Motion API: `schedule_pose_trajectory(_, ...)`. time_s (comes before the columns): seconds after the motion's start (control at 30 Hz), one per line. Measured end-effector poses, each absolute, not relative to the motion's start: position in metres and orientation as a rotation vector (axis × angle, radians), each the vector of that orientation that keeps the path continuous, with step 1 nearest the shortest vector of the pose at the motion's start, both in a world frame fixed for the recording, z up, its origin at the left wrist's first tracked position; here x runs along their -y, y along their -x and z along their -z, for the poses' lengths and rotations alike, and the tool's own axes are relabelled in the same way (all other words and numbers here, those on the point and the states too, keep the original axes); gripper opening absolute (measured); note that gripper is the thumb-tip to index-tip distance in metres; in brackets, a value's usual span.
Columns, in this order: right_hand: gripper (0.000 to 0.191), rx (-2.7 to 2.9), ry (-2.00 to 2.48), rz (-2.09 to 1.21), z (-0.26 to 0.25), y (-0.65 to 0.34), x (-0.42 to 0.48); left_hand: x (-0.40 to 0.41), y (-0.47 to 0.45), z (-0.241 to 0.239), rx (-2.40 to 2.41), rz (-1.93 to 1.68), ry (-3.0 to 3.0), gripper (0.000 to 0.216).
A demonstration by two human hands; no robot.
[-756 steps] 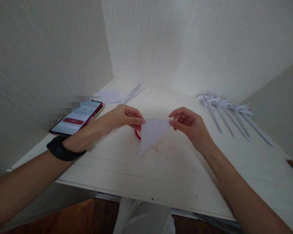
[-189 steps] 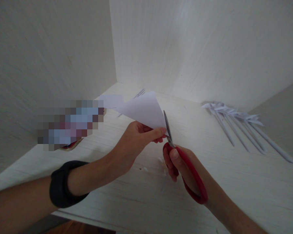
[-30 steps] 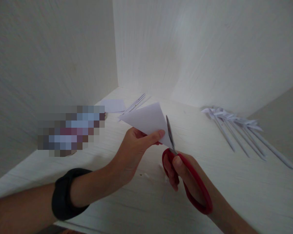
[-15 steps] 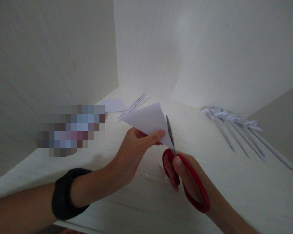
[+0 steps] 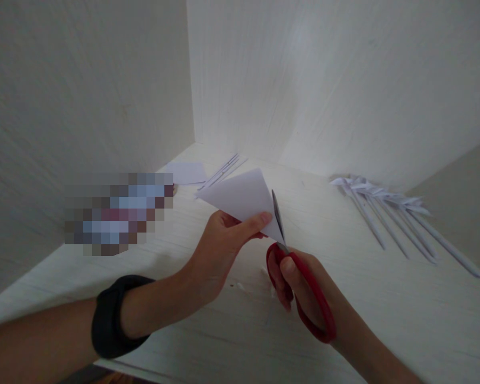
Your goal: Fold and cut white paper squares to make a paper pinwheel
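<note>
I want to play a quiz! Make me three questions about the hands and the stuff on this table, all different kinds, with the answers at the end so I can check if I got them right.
1. Multiple choice: what is the right hand holding?
A) a pencil
B) red-handled scissors
C) a glue stick

2. True or false: the black wristband is worn on the right arm.

3. Fill in the missing word: the left hand is holding a piece of white ____.

Key
1. B
2. False: the black wristband is on the left arm.
3. paper
</note>
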State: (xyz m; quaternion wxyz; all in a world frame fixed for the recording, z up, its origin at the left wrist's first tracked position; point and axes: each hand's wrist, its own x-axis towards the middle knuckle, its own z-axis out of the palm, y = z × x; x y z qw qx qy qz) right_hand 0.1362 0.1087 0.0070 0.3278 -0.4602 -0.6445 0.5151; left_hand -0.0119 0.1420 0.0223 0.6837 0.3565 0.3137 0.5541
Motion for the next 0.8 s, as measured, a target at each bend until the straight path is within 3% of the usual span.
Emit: schedule_pose_trajectory(0.8, 0.058, 1.613, 1.249, -1.389, -0.0088, -0.1297, -0.1041, -0.1408, 0.011, -0.0195, -0.791, -1.197, -0.793, 0.02)
